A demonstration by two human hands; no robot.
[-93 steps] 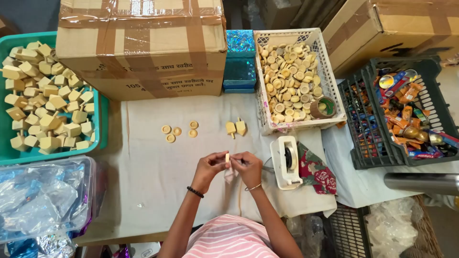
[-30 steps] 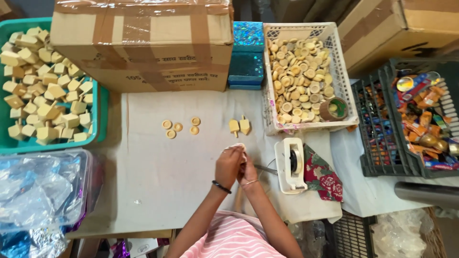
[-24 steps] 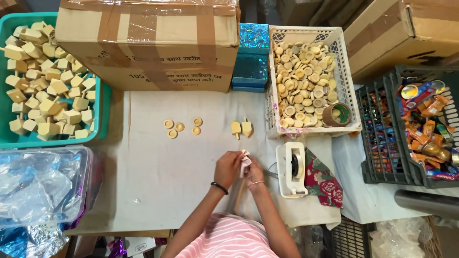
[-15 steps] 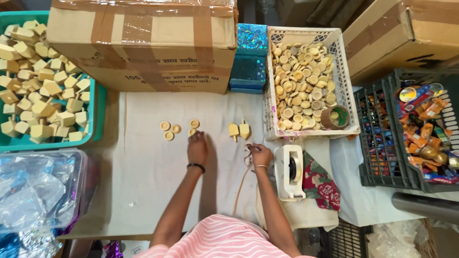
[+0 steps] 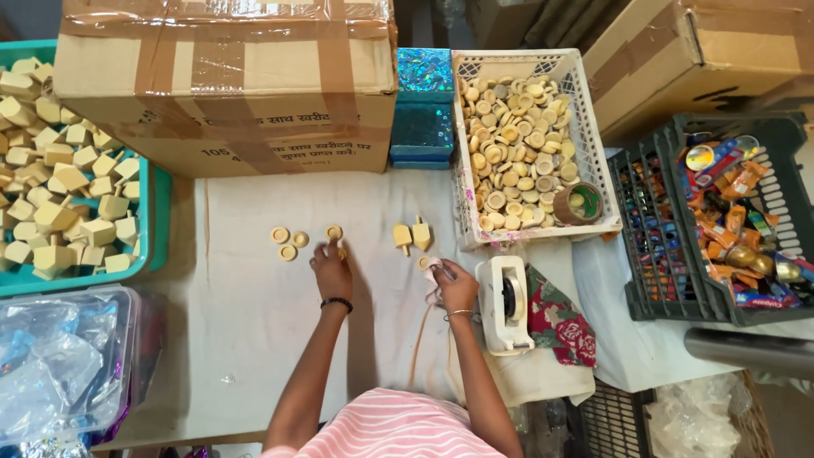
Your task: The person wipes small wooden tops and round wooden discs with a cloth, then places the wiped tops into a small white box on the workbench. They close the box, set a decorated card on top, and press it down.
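My left hand [image 5: 331, 270] reaches forward over the white cloth [image 5: 254, 339], its fingertips on a small round wooden disc [image 5: 334, 233]. Two more discs [image 5: 284, 242] lie just left of it. My right hand [image 5: 455, 284] rests near the white tape dispenser [image 5: 505, 304], closed on a small wooden piece [image 5: 425, 265] with tape. Two assembled wooden tops [image 5: 411, 235] stand on the cloth just beyond my right hand.
A white crate [image 5: 593, 153] of wooden discs with a tape roll [image 5: 578, 203] sits at back right. A large taped cardboard box [image 5: 229, 80] is at back centre. A teal tray [image 5: 157, 220] of wooden blocks is left. A dark crate [image 5: 661, 288] of colourful items stands right.
My hands were together at the near middle working on one piece. They have since parted: the left reached forward to the discs, the right shifted right toward the tape dispenser.
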